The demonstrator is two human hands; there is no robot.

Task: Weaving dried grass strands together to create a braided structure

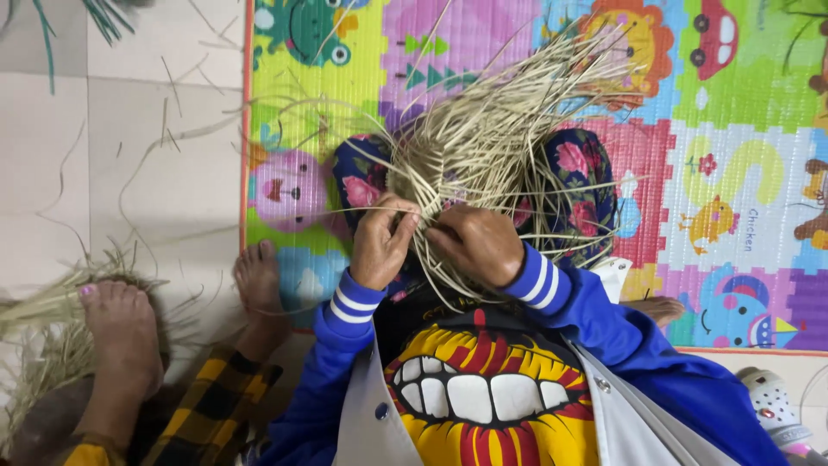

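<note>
Both hands pinch pale straw strips of a half-woven piece point(470, 164) at picture centre: the left hand point(379, 242) at its 7 o'clock, the right hand point(474, 242) at 6 o'clock. Another person's foot point(121, 332) rests at 9 o'clock on loose straw point(43, 302).

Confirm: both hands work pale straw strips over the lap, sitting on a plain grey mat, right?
Not quite. The head view shows both hands, left and right, on the straw strips, but the mat is a colourful cartoon play mat, not plain grey.

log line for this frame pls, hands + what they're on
left hand: pinching straw strips | right hand: gripping straw strips | woven straw piece: on lap, loose ends fanning out | play mat: underneath | another person's feet: left
</note>
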